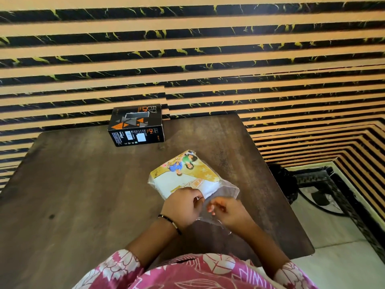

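Engineer: Packet (187, 176) position?
Reviewer: Flat on the table (83, 184), roughly centre, well apart from the black box (136, 126) at the far edge.
Engineer: Axis?
Reviewer: Long axis is diagonal, far-left to near-right. Printed end points away from you, loose clear end toward you.
Engineer: Fingers?
Reviewer: Your left hand (183, 205) pinches the packet's near edge. Your right hand (227, 209) has its fingers curled on the clear end.

Pretty dim, warm-looking shot. Brightest light fell on the floor (337, 232) at right; the table (83, 184) looked dark. Wide-angle lens bent the striped wall (187, 59) toward the edges.
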{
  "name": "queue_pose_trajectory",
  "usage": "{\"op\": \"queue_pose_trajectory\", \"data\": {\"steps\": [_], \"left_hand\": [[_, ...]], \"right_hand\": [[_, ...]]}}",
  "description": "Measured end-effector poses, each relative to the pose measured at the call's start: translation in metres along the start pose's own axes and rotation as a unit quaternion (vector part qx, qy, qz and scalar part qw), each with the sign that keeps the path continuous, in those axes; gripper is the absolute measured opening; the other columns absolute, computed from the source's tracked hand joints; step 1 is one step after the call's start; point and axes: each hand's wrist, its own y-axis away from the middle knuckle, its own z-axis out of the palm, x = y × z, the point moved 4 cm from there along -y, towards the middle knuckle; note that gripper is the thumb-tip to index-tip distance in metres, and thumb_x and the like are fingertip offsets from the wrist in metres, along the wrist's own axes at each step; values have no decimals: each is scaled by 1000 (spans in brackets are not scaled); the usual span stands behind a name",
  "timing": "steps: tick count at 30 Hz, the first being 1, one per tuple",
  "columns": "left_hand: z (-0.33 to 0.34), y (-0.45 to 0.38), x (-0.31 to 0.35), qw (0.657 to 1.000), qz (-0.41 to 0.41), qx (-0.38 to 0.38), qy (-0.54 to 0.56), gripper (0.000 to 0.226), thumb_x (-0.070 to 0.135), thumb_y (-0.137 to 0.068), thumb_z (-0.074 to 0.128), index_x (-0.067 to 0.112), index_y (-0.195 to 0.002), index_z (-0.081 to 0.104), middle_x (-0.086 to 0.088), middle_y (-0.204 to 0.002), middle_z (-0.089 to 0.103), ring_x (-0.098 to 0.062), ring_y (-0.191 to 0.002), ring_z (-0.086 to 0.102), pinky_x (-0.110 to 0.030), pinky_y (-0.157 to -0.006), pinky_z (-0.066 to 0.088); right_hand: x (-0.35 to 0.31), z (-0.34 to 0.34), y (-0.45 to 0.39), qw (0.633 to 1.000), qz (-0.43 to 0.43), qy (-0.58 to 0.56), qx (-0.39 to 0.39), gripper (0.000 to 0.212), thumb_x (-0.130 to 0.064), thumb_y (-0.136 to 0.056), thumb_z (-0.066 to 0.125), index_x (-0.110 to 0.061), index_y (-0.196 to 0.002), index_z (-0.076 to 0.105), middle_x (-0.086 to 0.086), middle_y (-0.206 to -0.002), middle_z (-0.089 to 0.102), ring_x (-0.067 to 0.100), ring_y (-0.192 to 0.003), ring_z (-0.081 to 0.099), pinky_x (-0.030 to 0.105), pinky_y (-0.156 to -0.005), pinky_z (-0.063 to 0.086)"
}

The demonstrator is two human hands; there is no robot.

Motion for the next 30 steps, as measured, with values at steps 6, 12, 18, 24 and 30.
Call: {"op": "queue_pose_trajectory", "data": {"steps": [6,12,18,24,30], "left_hand": [[-15,-2,14,998,15,12,-63,23,34,-90,45,20,-94,64,-3,-95,68,-22,-90,60,-30,-67,42],[-16,2,20,996,17,-18,-88,24,34,-91,43,21,-96,63,-2,-97,68,-21,-93,59,-32,-73,45],[-18,2,24,995,29,-16,-97,26,36,-92,40,23,-100,61,-2,-102,66,-20,-94,59,-33,-73,47],[-27,5,30,996,43,19,-79,25,35,-92,41,24,-100,62,1,-100,67,-18,-93,59,-26,-66,35],[-26,5,30,996,38,9,-75,26,37,-92,41,24,-98,63,1,-99,66,-18,-92,59,-30,-68,43]], "right_hand": [[10,39,-26,805,314,-503,28,20,6,-88,44,1,-72,55,16,-69,51,24,-61,50,34,-69,51],[9,50,-31,710,367,-600,36,21,-6,-88,43,-4,-74,59,10,-68,59,23,-64,54,37,-69,48],[12,55,-36,685,347,-639,27,18,-19,-87,51,-7,-81,63,7,-76,60,22,-71,57,34,-68,44],[7,62,-46,692,311,-650,32,29,-29,-87,57,-9,-107,64,12,-104,67,26,-101,63,36,-87,51],[4,56,-45,669,231,-702,78,30,-19,-94,48,-3,-118,56,21,-115,62,31,-106,57,31,-82,53]]}}
